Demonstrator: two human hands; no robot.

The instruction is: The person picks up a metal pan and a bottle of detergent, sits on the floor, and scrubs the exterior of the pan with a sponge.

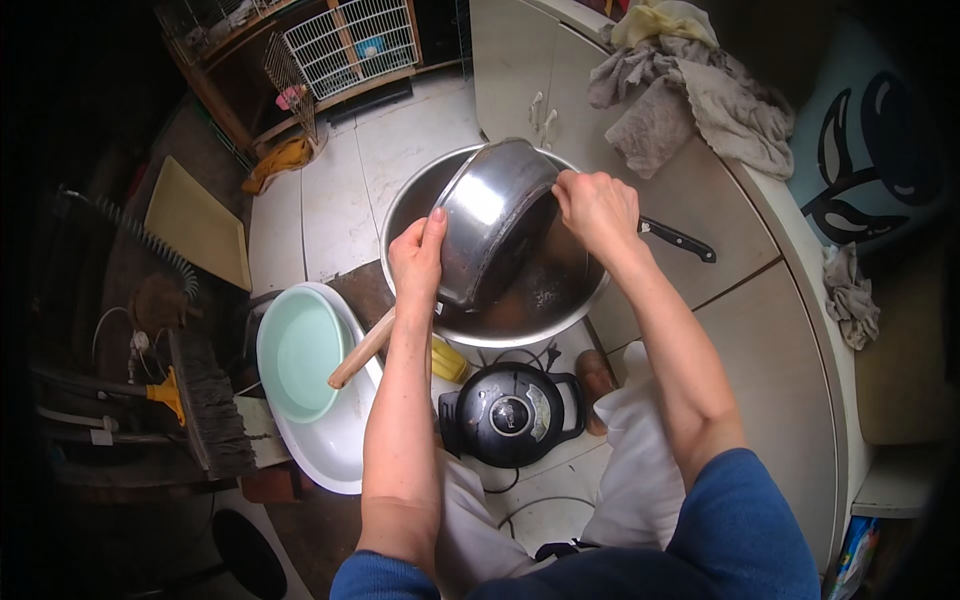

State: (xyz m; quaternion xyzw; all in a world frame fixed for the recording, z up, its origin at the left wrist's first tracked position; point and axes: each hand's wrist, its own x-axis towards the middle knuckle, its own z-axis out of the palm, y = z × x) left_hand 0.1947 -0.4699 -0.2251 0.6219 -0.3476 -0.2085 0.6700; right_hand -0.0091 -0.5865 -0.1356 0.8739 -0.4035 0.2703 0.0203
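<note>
A stainless steel pot is tilted on its side over a large metal basin, its blackened base facing right. My left hand grips the pot's rim, thumb on the outside wall. At the upper edge of the base, my right hand has its fingers closed. A black riveted knife handle sticks out past that hand, in line with its fingers; the blade is hidden. Below my left wrist, a wooden handle runs towards the basin, its far end out of sight. Dark contents in the basin show only partly.
A black round electric appliance stands between my legs and the basin, with cords around it. A pale green basin sits in a white tub at left. Cabinets curve along the right, with cloths hanging over their edge.
</note>
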